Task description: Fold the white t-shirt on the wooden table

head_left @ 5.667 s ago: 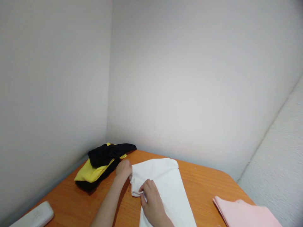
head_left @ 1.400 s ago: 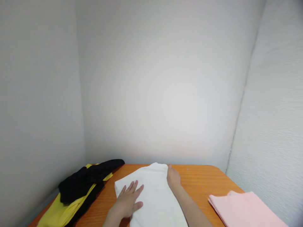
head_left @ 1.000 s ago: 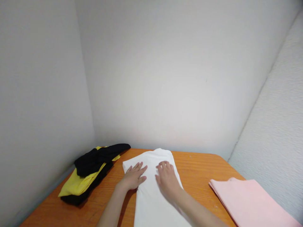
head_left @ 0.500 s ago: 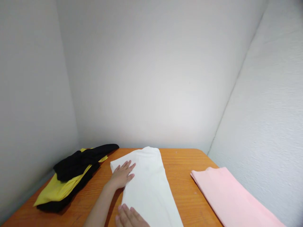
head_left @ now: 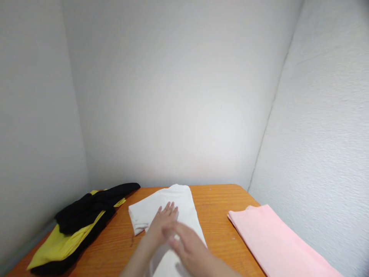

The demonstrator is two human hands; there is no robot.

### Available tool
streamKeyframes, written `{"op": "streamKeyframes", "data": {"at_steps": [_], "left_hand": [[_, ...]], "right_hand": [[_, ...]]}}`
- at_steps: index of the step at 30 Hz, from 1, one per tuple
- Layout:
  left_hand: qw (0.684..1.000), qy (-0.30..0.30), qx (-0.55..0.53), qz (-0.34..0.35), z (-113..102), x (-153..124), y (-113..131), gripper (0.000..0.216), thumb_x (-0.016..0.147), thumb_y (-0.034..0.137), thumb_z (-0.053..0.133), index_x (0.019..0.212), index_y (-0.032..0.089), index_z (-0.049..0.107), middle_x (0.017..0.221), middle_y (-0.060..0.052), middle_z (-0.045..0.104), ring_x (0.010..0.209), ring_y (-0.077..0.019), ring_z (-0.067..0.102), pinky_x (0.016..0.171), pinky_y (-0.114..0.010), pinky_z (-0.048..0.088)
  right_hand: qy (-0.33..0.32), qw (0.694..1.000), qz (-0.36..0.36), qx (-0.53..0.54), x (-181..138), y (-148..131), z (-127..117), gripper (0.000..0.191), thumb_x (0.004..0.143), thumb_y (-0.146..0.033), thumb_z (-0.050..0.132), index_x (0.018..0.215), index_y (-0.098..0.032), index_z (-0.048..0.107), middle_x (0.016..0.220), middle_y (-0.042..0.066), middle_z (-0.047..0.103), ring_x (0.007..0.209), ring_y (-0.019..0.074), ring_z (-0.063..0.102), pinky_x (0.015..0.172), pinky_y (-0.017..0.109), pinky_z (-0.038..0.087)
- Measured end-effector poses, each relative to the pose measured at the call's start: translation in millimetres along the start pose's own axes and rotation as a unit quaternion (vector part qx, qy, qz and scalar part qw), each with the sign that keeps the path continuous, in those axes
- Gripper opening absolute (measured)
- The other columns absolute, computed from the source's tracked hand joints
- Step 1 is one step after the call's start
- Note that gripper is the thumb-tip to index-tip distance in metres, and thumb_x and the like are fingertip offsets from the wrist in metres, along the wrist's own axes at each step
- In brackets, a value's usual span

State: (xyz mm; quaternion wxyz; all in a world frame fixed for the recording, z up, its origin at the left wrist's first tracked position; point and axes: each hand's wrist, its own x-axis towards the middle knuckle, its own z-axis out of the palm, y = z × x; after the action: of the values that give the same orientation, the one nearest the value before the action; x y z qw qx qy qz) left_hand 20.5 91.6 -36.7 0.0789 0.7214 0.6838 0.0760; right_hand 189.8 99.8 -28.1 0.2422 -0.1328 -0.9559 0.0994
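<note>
On the tabletop [head_left: 215,198] the folded cloth [head_left: 184,198] lies in the middle, reaching toward the back wall at 12 o'clock. The crumpled pile [head_left: 83,215] sits at its 9 o'clock and the flat cloth [head_left: 271,242] at 4 o'clock, both apart from it. The left hand [head_left: 163,225] rests on the folded cloth. The right hand [head_left: 191,250], blurred, seems to overlap it at 5 o'clock.

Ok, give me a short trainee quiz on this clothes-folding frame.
1. True or false: the pink cloth lies right of the white garment, apart from it.
2. Fill in: the black and yellow clothes lie on the ___ side of the orange table.
3. The left hand rests on: A) the pink cloth, B) the white garment, C) the black and yellow clothes.
Key: 1 true; 2 left; 3 B.
</note>
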Motion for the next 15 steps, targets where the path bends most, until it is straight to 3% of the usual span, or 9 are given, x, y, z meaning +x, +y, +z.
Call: {"op": "streamKeyframes", "data": {"at_steps": [2, 3, 6, 8, 11, 15], "left_hand": [[0.996, 0.004, -0.048, 0.072, 11.5, -0.9, 27.2, 0.060, 0.091, 0.034, 0.037, 0.149, 0.023, 0.023, 0.157, -0.006, 0.016, 0.145, -0.0230, 0.013, 0.118, -0.047, 0.011], [0.992, 0.009, -0.066, 0.105, 19.0, -1.4, 38.3, 0.063, 0.092, 0.039, 0.037, 0.150, 0.024, 0.018, 0.157, -0.005, 0.012, 0.145, -0.0226, 0.010, 0.119, -0.046, 0.011], [0.983, -0.021, -0.075, 0.169, 43.5, -0.1, 57.3, 0.070, 0.093, 0.054, 0.031, 0.151, 0.020, 0.011, 0.157, -0.007, 0.005, 0.145, -0.0242, 0.005, 0.119, -0.049, 0.010], [0.980, -0.050, -0.052, 0.183, 57.6, 3.5, 59.6, 0.076, 0.091, 0.062, 0.026, 0.150, 0.016, 0.012, 0.156, -0.012, 0.006, 0.145, -0.0275, 0.006, 0.117, -0.053, 0.012], [0.981, -0.028, -0.010, 0.189, 72.6, 8.5, 56.4, 0.080, 0.090, 0.067, 0.023, 0.150, 0.013, 0.014, 0.154, -0.014, 0.007, 0.144, -0.0302, 0.010, 0.116, -0.055, 0.017], [0.980, 0.017, 0.031, 0.197, 84.5, 9.3, 54.0, 0.061, 0.098, 0.048, 0.015, 0.150, 0.017, 0.011, 0.154, -0.010, 0.011, 0.143, -0.0286, 0.016, 0.114, -0.055, 0.024]], "right_hand": [[0.015, 0.997, 0.075, -0.009, 30.2, 49.5, -10.5, 0.048, 0.102, -0.036, 0.014, 0.136, -0.020, 0.043, 0.134, 0.009, 0.053, 0.122, 0.0185, 0.049, 0.100, 0.037, 0.043], [-0.011, 0.989, 0.149, -0.025, 41.7, 72.0, -12.9, 0.051, 0.102, -0.038, 0.009, 0.137, -0.021, 0.042, 0.137, 0.007, 0.052, 0.126, 0.0160, 0.046, 0.104, 0.033, 0.039], [-0.068, 0.978, 0.190, -0.052, 59.2, 123.5, -6.5, 0.056, 0.100, -0.043, 0.017, 0.140, -0.012, 0.040, 0.147, 0.013, 0.040, 0.139, 0.0222, 0.028, 0.113, 0.039, 0.025], [-0.106, 0.974, 0.191, -0.063, 60.3, 143.5, 7.1, 0.061, 0.098, -0.047, 0.020, 0.142, -0.008, 0.037, 0.150, 0.015, 0.031, 0.142, 0.0251, 0.019, 0.115, 0.042, 0.019], [-0.141, 0.965, 0.206, -0.078, 57.6, 158.7, 30.4, 0.071, 0.096, -0.053, 0.015, 0.146, -0.004, 0.026, 0.153, 0.016, 0.019, 0.143, 0.0259, 0.014, 0.116, 0.043, 0.014], [-0.148, 0.959, 0.221, -0.093, 57.2, 169.4, 50.2, 0.077, 0.094, -0.057, 0.010, 0.149, -0.004, 0.013, 0.155, 0.014, 0.008, 0.144, 0.0252, 0.006, 0.117, 0.043, 0.007]]}}
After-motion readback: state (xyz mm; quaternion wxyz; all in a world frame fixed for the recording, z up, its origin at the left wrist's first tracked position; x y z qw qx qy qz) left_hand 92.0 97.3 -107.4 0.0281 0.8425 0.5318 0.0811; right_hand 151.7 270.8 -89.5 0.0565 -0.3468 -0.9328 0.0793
